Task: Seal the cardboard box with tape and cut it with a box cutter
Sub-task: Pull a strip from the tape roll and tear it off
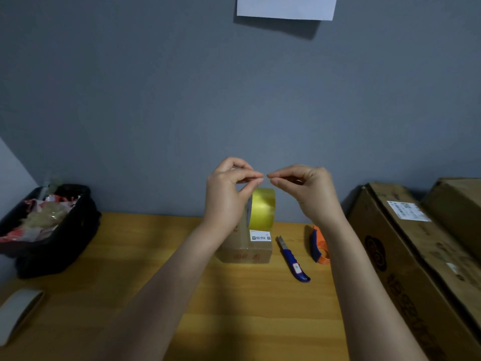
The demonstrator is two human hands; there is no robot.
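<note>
A small cardboard box with a white label sits on the wooden table near the wall. A yellow tape roll stands on edge on top of it. A blue box cutter lies on the table just right of the box. My left hand and my right hand are raised above the box. Each has its thumb and fingers pinched, and the fingertips of the two hands almost meet. I see nothing held between them. My left hand hides part of the roll and the box.
An orange and blue tape dispenser lies right of the cutter, partly behind my right forearm. Large cardboard boxes fill the right side. A black bin of scraps stands at the left. A grey roll lies at the front left edge.
</note>
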